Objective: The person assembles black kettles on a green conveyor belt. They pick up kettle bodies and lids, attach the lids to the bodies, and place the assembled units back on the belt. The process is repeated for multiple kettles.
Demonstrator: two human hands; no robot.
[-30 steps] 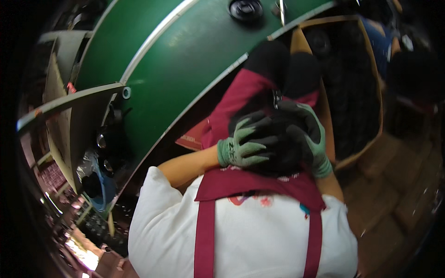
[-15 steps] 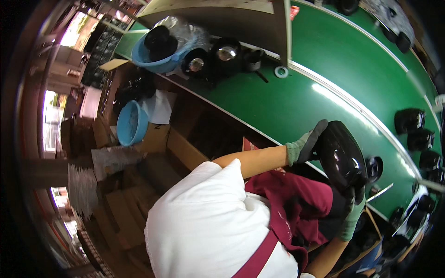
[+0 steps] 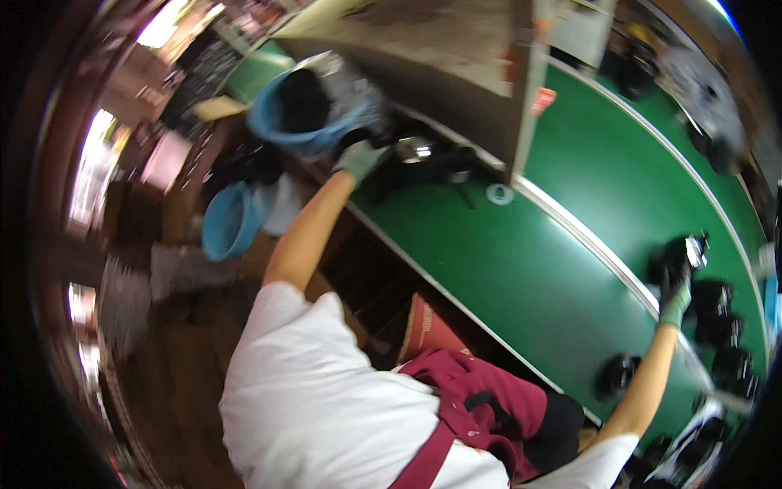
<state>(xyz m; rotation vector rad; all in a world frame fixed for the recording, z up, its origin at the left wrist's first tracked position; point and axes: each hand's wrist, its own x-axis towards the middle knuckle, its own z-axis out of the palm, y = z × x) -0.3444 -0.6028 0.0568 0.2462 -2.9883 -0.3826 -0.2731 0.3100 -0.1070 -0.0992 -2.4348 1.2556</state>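
A person in a white shirt and dark red apron stretches both arms wide over a green table point(image 3: 521, 269). The left hand point(image 3: 359, 158), in a pale green glove, reaches to the far left end, its fingers resting among dark, round-bodied items with a shiny metal cap point(image 3: 414, 148) just to their right; motion blur hides whether these fingers are closed on anything. Just behind and left of that hand sits a blue tub point(image 3: 303, 122) lined with clear plastic and holding something black. A second blue tub point(image 3: 226, 220) stands lower down, well left of the arm.

The right hand point(image 3: 675, 295), also gloved, is out at the far right, its fingers wrapped over a black object point(image 3: 680, 257) with a bright metal part on top, seemingly gripping it. More black objects point(image 3: 721, 326) line up just right of that hand, and another point(image 3: 617, 375) lies on the table below it.
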